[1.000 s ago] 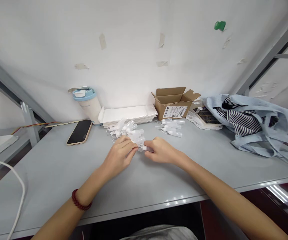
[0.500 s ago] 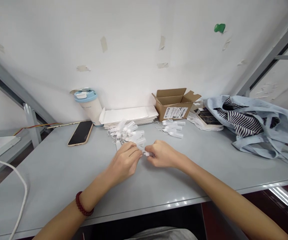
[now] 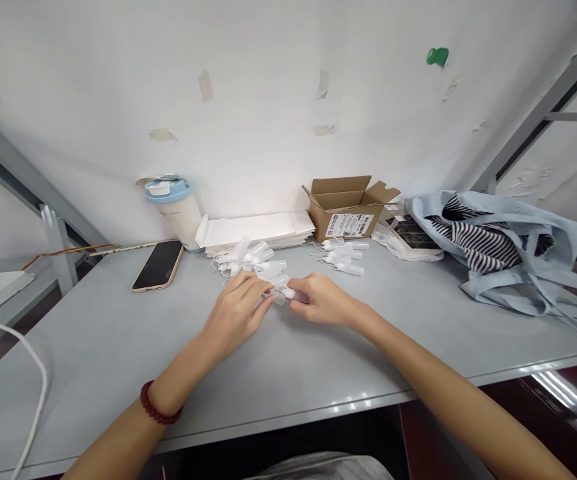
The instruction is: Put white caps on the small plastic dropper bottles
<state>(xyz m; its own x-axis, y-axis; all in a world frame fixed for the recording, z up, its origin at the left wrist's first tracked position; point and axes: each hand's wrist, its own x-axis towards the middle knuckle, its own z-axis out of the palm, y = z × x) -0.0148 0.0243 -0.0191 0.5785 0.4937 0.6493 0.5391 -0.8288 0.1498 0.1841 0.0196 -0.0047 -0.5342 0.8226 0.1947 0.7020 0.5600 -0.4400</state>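
My right hand (image 3: 325, 300) is closed around a small clear plastic bottle (image 3: 298, 295) whose white cap end points left. Beside it, my left hand (image 3: 238, 308) has its thumb and fingers bent around another small clear bottle (image 3: 277, 298), whose end sticks out between them; the fingers partly hide it. Just behind the hands lies a loose pile of similar bottles (image 3: 268, 268) with white caps and thin white cord loops. Several more of these bottles (image 3: 345, 257) lie in a group farther right, their cords pointing left.
Along the wall stand a tumbler (image 3: 181, 217) with a blue lid, a stack of white envelopes (image 3: 255, 229) and an open cardboard box (image 3: 341, 217). A phone (image 3: 158, 267) lies at left on the grey table (image 3: 288, 387). A light blue cloth bag (image 3: 528, 267) sits at right.
My left hand has drawn a little left from the cap of the bottle in my right hand, and its fingers have spread somewhat. My right hand still grips its bottle.
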